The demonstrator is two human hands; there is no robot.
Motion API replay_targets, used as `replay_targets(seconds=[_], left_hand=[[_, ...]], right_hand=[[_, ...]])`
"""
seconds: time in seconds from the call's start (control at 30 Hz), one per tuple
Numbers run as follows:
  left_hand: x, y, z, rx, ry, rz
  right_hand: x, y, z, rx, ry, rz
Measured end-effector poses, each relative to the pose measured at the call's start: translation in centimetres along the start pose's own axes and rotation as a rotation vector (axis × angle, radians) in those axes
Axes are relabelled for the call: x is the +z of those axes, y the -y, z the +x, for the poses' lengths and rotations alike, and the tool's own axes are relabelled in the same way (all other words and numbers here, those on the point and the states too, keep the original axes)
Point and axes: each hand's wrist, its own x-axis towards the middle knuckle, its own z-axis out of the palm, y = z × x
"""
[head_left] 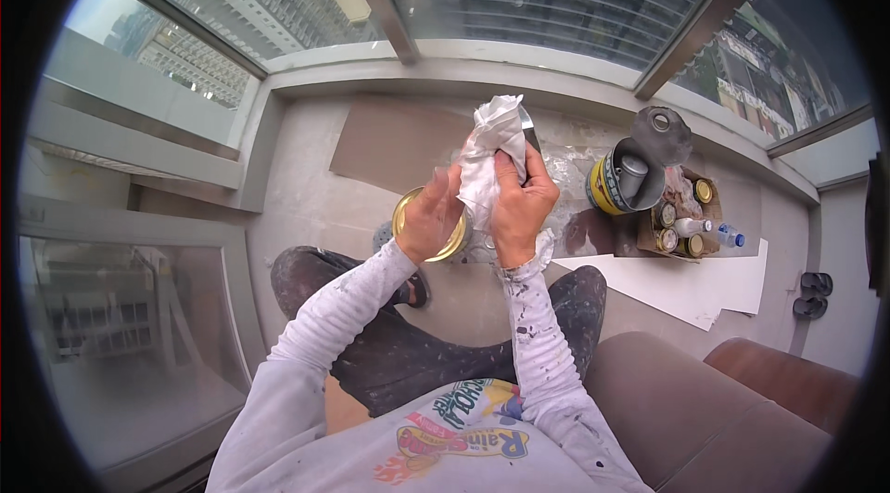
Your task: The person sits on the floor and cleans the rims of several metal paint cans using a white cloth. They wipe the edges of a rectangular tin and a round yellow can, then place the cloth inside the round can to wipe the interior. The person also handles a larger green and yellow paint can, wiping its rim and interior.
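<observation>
A crumpled white rag point(496, 145) is bunched between my hands, above a round gold-rimmed can point(458, 243). My right hand point(524, 210) is closed on the rag, its thumb pressing the front. A strip of flat metal blade point(529, 125) shows along the rag's right edge; the rest of that tool is hidden. On the other side, my left hand point(426, 220) is closed at the rag's left edge, its fingers partly behind the cloth. Dried paint specks both light sleeves.
A yellow-and-black bucket point(607, 180) holding a grey can point(632, 173) stands at right, beside a cardboard box point(681, 247) of cans and bottles. White board point(667, 284) and brown sheet point(380, 143) cover parts of the floor. A brown sofa point(686, 400) is close at right.
</observation>
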Motion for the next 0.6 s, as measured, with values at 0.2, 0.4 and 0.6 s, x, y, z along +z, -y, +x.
replay_targets(seconds=[0.2, 0.4, 0.6], left_hand=[[-0.2, -1.3, 0.9, 0.036, 0.057, 0.021], [1.1, -1.0, 0.8, 0.421, -0.177, 1.03], [-2.6, 1.6, 0.5, 0.364, -0.351, 1.416]], right_hand=[[-1.8, -1.1, 3.6, 0.533, -0.037, 0.566], [-3.7, -2.5, -0.4, 0.519, 0.245, 0.721], [0.2, -3.8, -5.6, 0.784, 0.313, 0.424]])
